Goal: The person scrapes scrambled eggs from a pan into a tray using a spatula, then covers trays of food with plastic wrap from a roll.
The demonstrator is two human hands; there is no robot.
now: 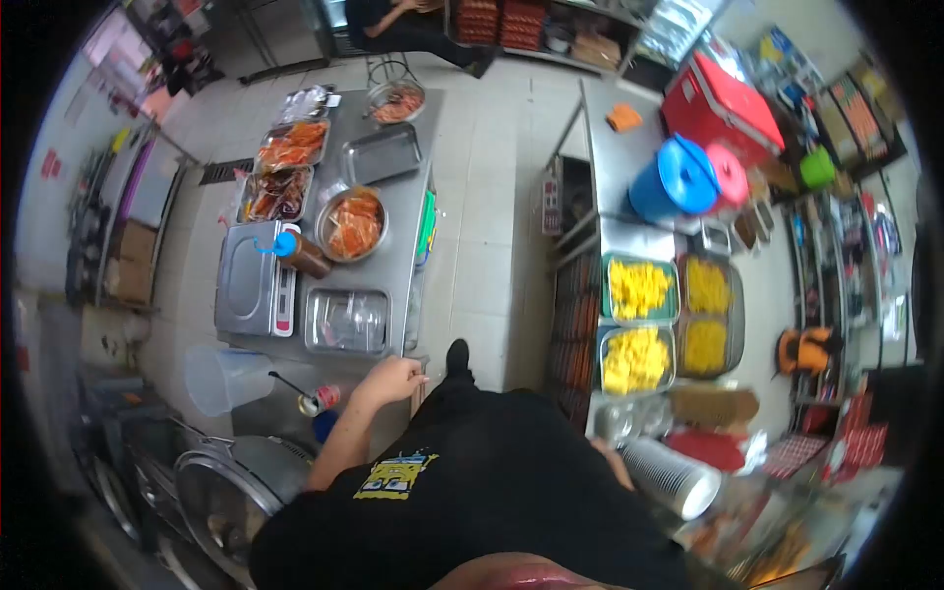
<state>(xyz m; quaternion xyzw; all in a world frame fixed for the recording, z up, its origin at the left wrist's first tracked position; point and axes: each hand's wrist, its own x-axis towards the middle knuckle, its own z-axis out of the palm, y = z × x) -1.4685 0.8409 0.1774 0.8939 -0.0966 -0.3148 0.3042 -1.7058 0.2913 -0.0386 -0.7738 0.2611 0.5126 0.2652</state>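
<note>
My left hand is held out by the near right corner of the left steel table, its fingers curled in and nothing visible in them. Closest to it on that table is a steel tray with clear plastic containers in it. Beyond the tray stand a sauce bottle with a blue cap, a kitchen scale and a steel bowl of orange-red marinated meat. Of my right hand only a strip of skin shows at my side, beside a stack of white cups; its fingers are hidden.
Trays of yellow food pieces line the right counter, with a blue bucket and a red cooler behind. A tiled aisle runs between the tables. Someone in dark clothes sits at the far end. A large pot is at left.
</note>
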